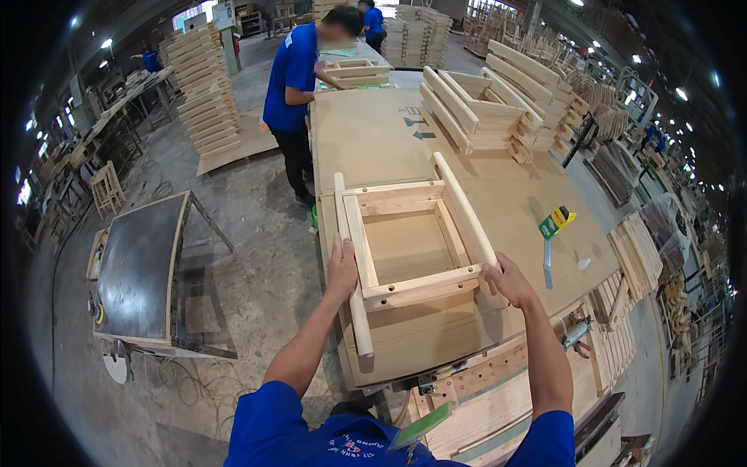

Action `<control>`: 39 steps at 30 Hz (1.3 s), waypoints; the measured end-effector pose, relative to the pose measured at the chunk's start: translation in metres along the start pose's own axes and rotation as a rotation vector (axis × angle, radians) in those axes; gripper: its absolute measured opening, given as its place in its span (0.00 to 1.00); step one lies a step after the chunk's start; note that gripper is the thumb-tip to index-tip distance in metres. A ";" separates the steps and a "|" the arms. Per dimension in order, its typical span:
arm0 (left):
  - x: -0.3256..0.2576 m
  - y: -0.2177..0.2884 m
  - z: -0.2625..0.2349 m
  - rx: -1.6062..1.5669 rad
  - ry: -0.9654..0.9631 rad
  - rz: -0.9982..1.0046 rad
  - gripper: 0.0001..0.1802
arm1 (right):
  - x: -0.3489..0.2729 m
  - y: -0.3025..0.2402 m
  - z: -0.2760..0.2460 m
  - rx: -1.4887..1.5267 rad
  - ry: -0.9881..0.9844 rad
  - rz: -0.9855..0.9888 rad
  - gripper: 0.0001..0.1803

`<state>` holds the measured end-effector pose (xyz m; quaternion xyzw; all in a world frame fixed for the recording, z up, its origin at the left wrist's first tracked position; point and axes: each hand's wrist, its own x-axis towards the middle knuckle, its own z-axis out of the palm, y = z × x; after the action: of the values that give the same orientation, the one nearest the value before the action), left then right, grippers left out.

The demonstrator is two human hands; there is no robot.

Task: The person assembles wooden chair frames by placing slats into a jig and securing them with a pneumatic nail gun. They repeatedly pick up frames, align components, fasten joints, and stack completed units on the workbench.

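Note:
A pale wooden seat frame (420,282) rests on the cardboard-covered worktable (529,202) in front of me. Four rails form its square opening, with a long round leg (359,323) on the left and a thicker leg (459,204) on the right. My left hand (341,271) is closed around the left leg, near its middle. At the near end of the right leg, my right hand (510,282) grips the wood, fingers curled over it. Dark holes show in the near rail.
A green and yellow box (557,222), a grey metal strip (547,265) and a small white object (583,264) lie to the right. Similar frames (478,113) are stacked farther back. A co-worker (292,82) stands at the far left edge. A dark-topped table (140,268) stands left.

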<state>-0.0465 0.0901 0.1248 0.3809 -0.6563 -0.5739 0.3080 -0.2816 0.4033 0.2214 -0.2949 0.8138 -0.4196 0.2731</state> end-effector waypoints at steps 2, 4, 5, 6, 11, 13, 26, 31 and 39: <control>-0.001 -0.003 0.002 -0.051 -0.011 0.005 0.38 | -0.005 0.003 0.007 0.028 0.006 -0.036 0.23; 0.002 -0.003 0.004 -0.111 -0.030 0.010 0.39 | -0.011 0.008 0.007 0.042 0.009 -0.018 0.24; 0.001 -0.005 0.002 -0.133 -0.029 0.011 0.39 | -0.012 0.001 0.010 0.046 -0.011 0.018 0.25; 0.002 -0.004 0.001 -0.161 -0.031 0.014 0.39 | -0.013 -0.003 0.010 0.052 -0.022 0.047 0.26; 0.009 -0.009 0.000 -0.342 -0.074 0.063 0.38 | -0.012 -0.005 0.015 0.054 0.031 0.042 0.26; 0.006 -0.011 -0.001 -0.387 -0.101 0.055 0.40 | -0.014 -0.007 0.017 0.048 0.028 0.064 0.27; -0.085 0.072 0.014 0.560 -0.378 0.925 0.31 | -0.316 0.065 0.069 0.147 0.690 0.079 0.24; -0.069 0.087 0.042 0.901 -0.620 1.035 0.36 | -0.476 0.065 0.123 0.206 1.055 0.244 0.24; -0.217 0.098 0.172 1.025 -0.656 1.325 0.34 | -0.694 0.017 0.304 0.052 1.870 0.695 0.19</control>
<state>-0.0929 0.3694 0.2023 -0.1681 -0.9718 0.0050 0.1652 0.3941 0.7451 0.1920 0.4144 0.7335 -0.3977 -0.3635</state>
